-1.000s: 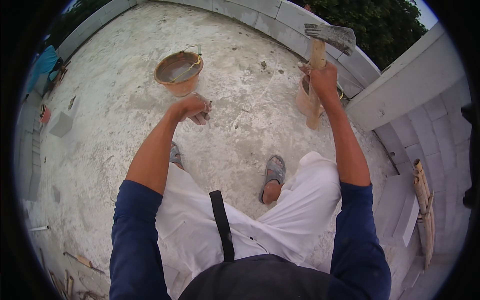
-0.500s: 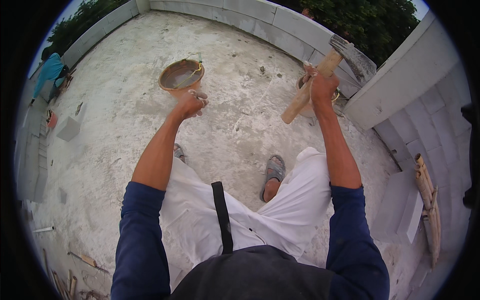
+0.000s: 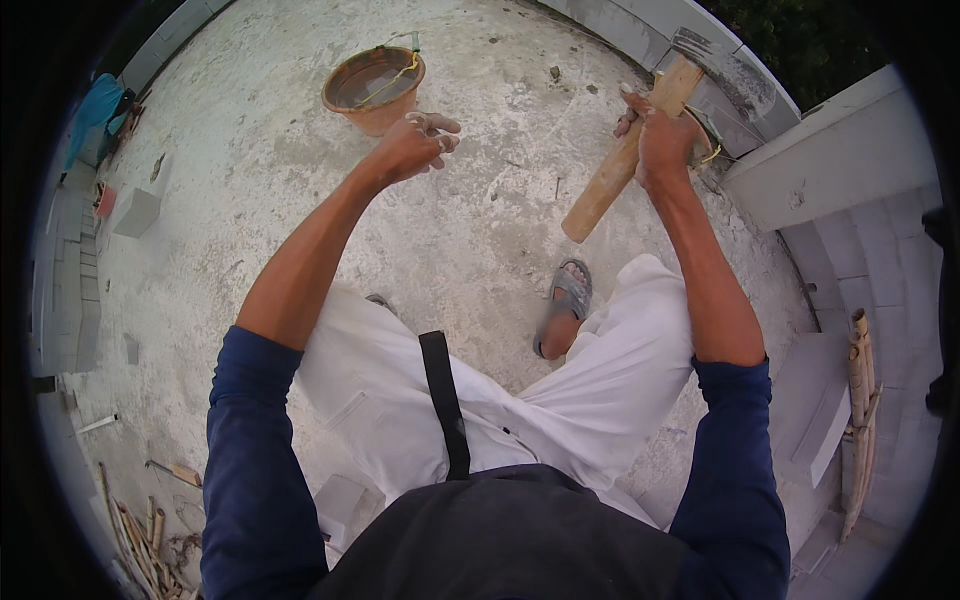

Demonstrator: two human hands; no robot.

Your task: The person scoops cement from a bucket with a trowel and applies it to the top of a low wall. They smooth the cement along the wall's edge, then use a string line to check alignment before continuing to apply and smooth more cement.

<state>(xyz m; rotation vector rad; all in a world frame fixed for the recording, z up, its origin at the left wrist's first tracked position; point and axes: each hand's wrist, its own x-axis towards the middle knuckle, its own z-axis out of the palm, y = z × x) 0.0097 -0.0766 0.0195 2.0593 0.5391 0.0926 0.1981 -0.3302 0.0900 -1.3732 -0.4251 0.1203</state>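
My right hand [image 3: 664,145] grips the thick wooden handle of a notched mortar trowel [image 3: 607,186]. Its mortar-smeared, toothed metal blade points away toward the low wall, while the handle's butt hangs above the floor. My left hand [image 3: 414,146] is out in front with its fingers curled in and dusty; nothing shows in it. Just beyond that hand stands an orange-brown bucket [image 3: 385,118] holding greyish liquid, with a yellow cord over its rim. A second bucket [image 3: 708,137] is mostly hidden behind my right hand.
Rough concrete floor [image 3: 480,220] spreads around my feet. Low block walls [image 3: 622,35] edge it. At right are a large pale block [image 3: 805,400] and bamboo poles [image 3: 860,420]. More sticks [image 3: 145,545] lie lower left. A person in blue [image 3: 95,115] bends at far left.
My view has tipped and shifted, so the bucket and walls sit higher. My left hand has moved right, past the bucket's near side. The trowel stays in my right hand.
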